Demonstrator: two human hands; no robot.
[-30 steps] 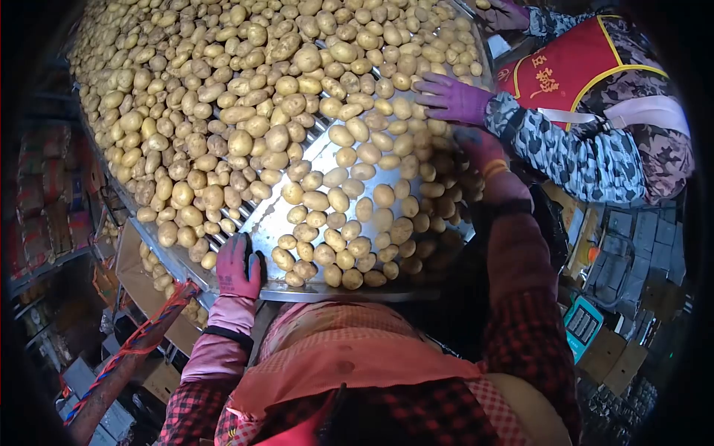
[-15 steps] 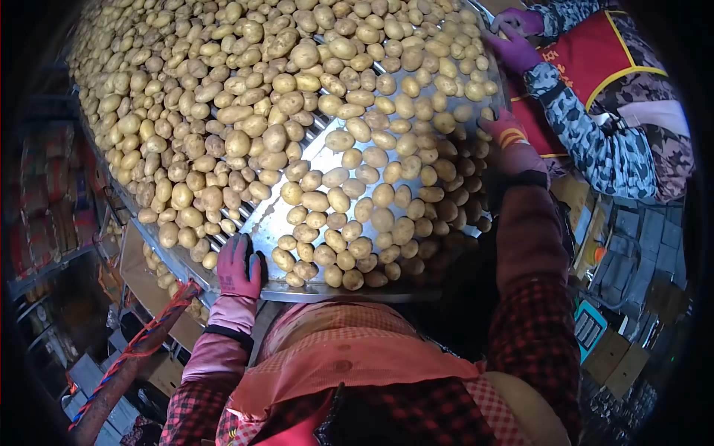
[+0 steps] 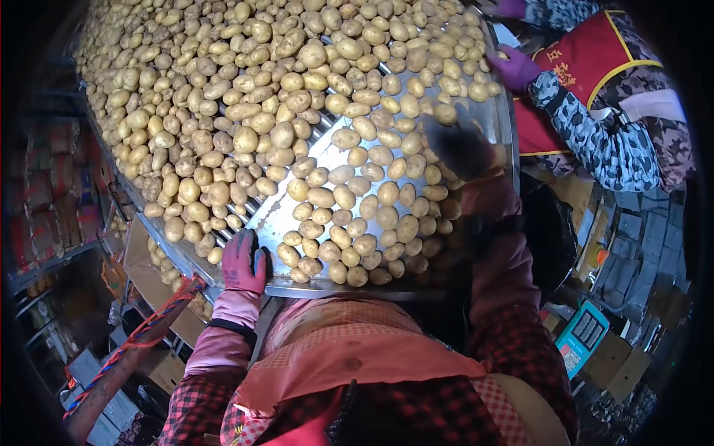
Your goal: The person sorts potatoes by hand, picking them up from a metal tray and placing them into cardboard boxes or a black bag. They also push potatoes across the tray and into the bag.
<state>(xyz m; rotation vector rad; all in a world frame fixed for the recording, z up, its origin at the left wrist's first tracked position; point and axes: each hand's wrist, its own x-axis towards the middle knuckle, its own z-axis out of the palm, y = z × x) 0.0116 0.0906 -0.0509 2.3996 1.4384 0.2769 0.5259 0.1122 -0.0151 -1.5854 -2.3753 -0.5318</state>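
Note:
Pale brown potatoes (image 3: 344, 197) lie spread over a shiny metal tray (image 3: 269, 236) in front of me. My left hand (image 3: 244, 264), in a pink and grey glove, rests flat on the tray's near left edge with its fingers stretched out; it holds nothing. Over the right part of the tray is my right hand (image 3: 467, 145), in a dark-palmed glove, close beside the potatoes there. Motion blurs its fingers, so I cannot make out whether they hold anything.
A big heap of potatoes (image 3: 186, 97) covers the bars beyond the tray. Across the right rim, a co-worker's purple-gloved hand (image 3: 515, 70) holds a potato. A rope-wrapped post (image 3: 141, 342) stands at lower left. A turquoise scale (image 3: 582, 338) and cardboard boxes (image 3: 621, 372) are at lower right.
My right hand has moved left from the tray's right edge, over the potatoes. Fewer potatoes lie along the tray's right side now. My left hand stays on the edge. The co-worker's hands have moved apart.

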